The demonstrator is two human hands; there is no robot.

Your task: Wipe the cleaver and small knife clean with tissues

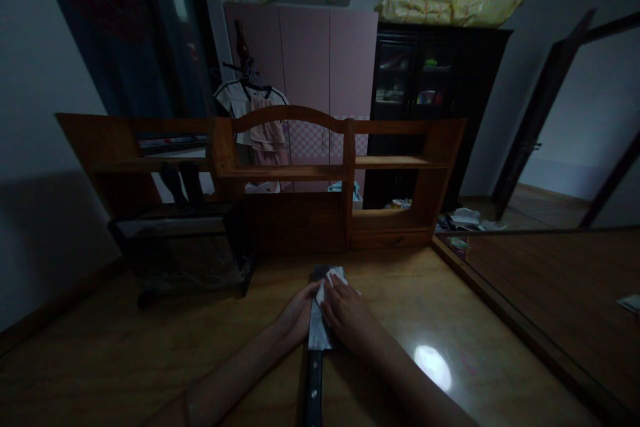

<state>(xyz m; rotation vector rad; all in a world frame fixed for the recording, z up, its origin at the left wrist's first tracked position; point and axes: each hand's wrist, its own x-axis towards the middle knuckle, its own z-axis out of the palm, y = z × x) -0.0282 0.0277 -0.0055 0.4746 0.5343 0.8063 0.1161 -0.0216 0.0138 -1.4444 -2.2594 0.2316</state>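
Note:
A kitchen knife with a broad, cleaver-like blade (317, 332) lies on the wooden surface in front of me, its black riveted handle (314, 387) towards me. My left hand (299, 312) is at the blade's left edge, closed on it, with part of its fingers hidden. Over the upper blade, my right hand (345, 313) presses a crumpled white tissue (336, 274) against the flat metal, its fingers pointing forward. The tissue is partly covered by that hand.
A wooden shelf unit (285, 174) stands across the back of the tabletop (400, 293). At the left is a dark, glossy box-like object (183, 253) with dark upright items on top. A raised wooden edge (505, 310) runs along the right. Wardrobes stand beyond.

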